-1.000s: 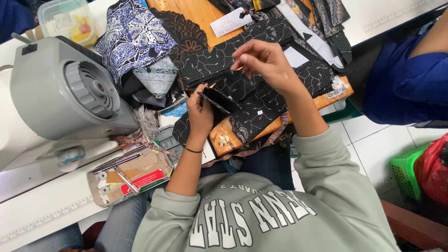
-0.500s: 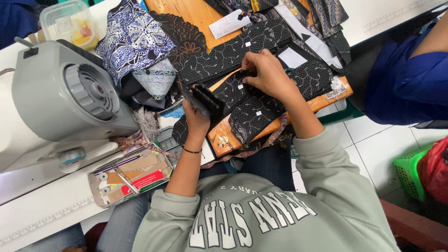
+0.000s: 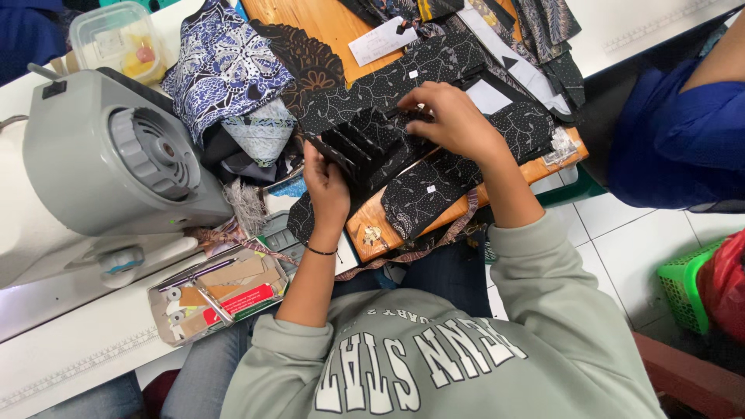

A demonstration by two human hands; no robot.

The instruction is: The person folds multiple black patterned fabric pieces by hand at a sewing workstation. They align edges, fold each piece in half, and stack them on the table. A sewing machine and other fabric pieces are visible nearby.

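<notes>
I look down on my own arms in a pale green sweatshirt. My left hand [image 3: 326,185] grips the near end of a black pleated piece [image 3: 365,147] with several stiff upright folds. My right hand [image 3: 450,120] rests on its far end, fingers curled over the folds. The piece sits on black patterned fabric pieces [image 3: 427,190] spread over a wooden board [image 3: 369,225] on my lap.
A grey sewing machine [image 3: 109,155] stands at left on a white table [image 3: 70,357], with a small tray of bits [image 3: 217,299] beside it. Blue patterned fabric [image 3: 221,66] and a clear plastic box [image 3: 116,39] lie behind. A person in blue [image 3: 675,132] sits at right; a green basket [image 3: 687,279] stands on the floor.
My right hand came down from above onto the far end of the pleated piece. The folds now stand spread apart between both hands.
</notes>
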